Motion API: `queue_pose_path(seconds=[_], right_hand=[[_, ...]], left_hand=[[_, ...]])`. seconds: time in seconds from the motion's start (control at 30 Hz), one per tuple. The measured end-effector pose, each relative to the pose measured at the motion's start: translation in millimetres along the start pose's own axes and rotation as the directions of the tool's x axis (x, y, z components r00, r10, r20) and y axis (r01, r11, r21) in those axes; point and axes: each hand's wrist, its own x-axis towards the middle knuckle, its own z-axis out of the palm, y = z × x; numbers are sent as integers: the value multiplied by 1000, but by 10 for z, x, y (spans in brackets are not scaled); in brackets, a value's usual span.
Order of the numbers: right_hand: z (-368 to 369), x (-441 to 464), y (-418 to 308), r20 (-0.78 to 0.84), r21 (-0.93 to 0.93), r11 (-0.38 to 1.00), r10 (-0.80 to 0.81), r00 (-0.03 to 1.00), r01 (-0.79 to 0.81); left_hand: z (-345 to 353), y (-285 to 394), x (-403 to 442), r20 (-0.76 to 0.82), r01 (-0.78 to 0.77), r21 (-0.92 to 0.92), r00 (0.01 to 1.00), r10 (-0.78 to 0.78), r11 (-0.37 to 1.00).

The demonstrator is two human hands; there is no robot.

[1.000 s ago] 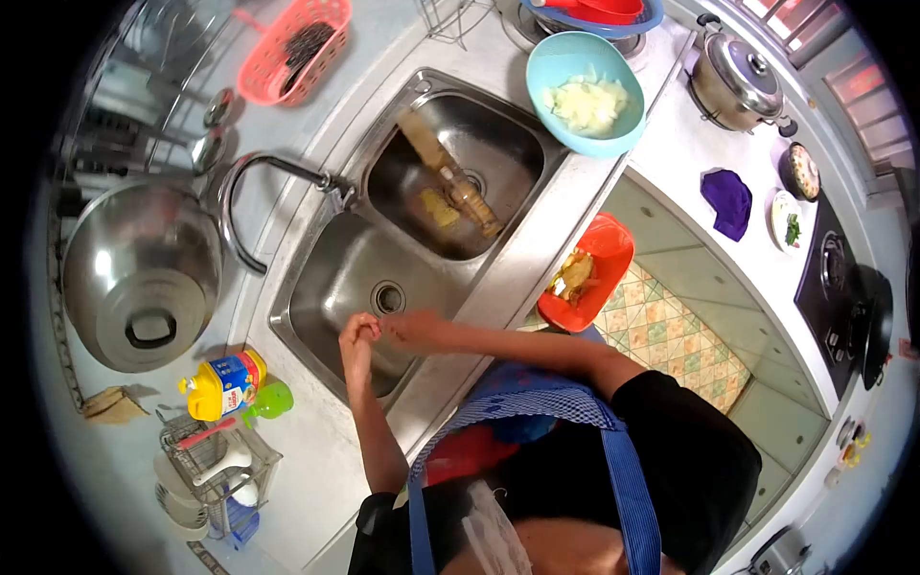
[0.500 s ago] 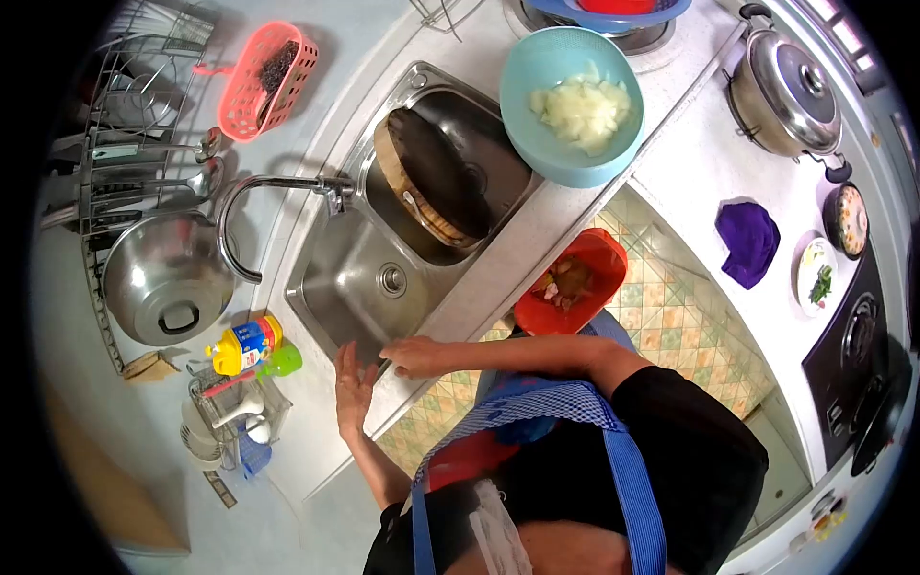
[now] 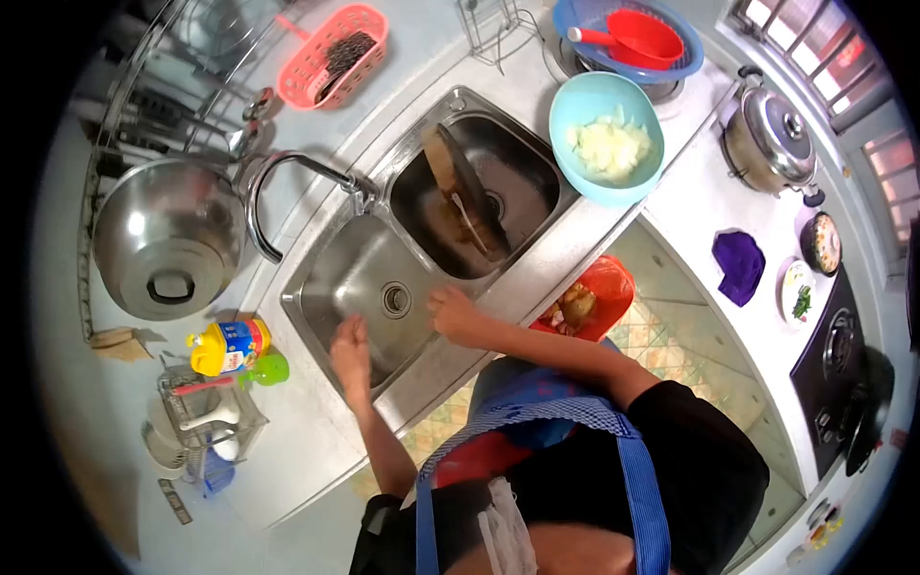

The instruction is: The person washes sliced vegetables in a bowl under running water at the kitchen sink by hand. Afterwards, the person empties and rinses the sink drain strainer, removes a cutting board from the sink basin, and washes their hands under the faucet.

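Observation:
My left hand hovers over the lower-left edge of the near basin of a steel double sink, its fingers loosely bent. Over the lower-right rim of the same basin is my right hand, fingers slightly curled. I see nothing held in either hand. In the far basin a thick, round wooden chopping board leans on its edge, looking dark and wet. The curved faucet stands at the sink's back, its spout over the counter to the left.
A teal bowl of cut pale vegetable sits right of the sink. Below the counter is a red bin with scraps. On the left stand a steel bowl, a yellow bottle and a pink basket. A lidded pot is at right.
My hands have moved from the counter's front edge up over the near basin and farther apart. My left fingers have drawn together. The view has shifted, and the board shows more edge-on.

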Motion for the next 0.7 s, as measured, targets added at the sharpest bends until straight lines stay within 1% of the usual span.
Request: queue_pose_path(seconds=[0.03,0.07,0.1,0.13,0.17,0.2,0.23,0.27,0.3,0.33,0.37,0.4,0.43,0.47,0.53,0.57,0.6,0.63,0.67,0.7], right_hand=[[34,-34,-19,201,242,965,48,978,-97],[-36,-78,-36,217,228,969,43,975,-94],[-248,-110,-70,312,307,934,85,946,-185],[-446,-135,-72,404,368,886,120,907,-281],[-582,-161,-45,408,346,894,128,904,-283],[-698,-195,-23,419,284,904,183,889,-320],[-771,-246,17,430,224,908,235,872,-355],[-825,-306,97,440,209,911,238,866,-356],[-886,-355,193,404,210,905,265,875,-370],[-939,-382,282,368,214,899,289,884,-383],[-1056,-368,316,379,208,901,284,881,-380],[-1191,-358,347,381,238,884,297,876,-403],[-1292,-356,407,385,268,865,307,870,-424],[-1281,-381,535,322,302,887,249,913,-349],[-1375,-347,747,337,338,874,233,912,-348],[-1415,-317,875,337,371,860,228,914,-351],[-1438,-299,1021,350,329,879,225,909,-345],[-1515,-269,1141,364,309,880,242,899,-362],[-1546,-259,1275,314,301,899,223,923,-319],[-1580,-260,1401,267,292,916,199,943,-275]], left_hand=[[145,416,117,165,347,-418,938,-305,839],[341,518,193,225,286,-502,954,-197,816],[508,604,276,269,222,-582,960,-73,782],[577,843,339,218,109,-456,976,-8,883],[724,1019,374,239,112,-570,970,34,814],[875,1168,395,259,120,-672,963,79,731],[1059,1296,401,248,133,-730,966,78,670],[1207,1404,423,237,146,-782,969,72,606],[1273,1500,486,233,151,-790,970,64,594],[1327,1579,568,208,129,-746,977,45,653],[1376,1623,641,183,111,-695,983,26,710],[1435,1638,698,226,142,-677,974,20,722],[1421,1671,732,224,154,-680,975,4,717],[1402,1700,757,252,190,-657,967,-26,730],[1413,1724,770,285,249,-622,955,-81,742],[1437,1718,774,287,286,-704,952,-109,650],[1470,1713,781,288,315,-775,948,-138,548],[1571,1658,767,248,297,-858,954,-169,420],[1579,1638,776,250,313,-852,947,-200,419],[1572,1615,759,217,313,-870,937,-273,382]])
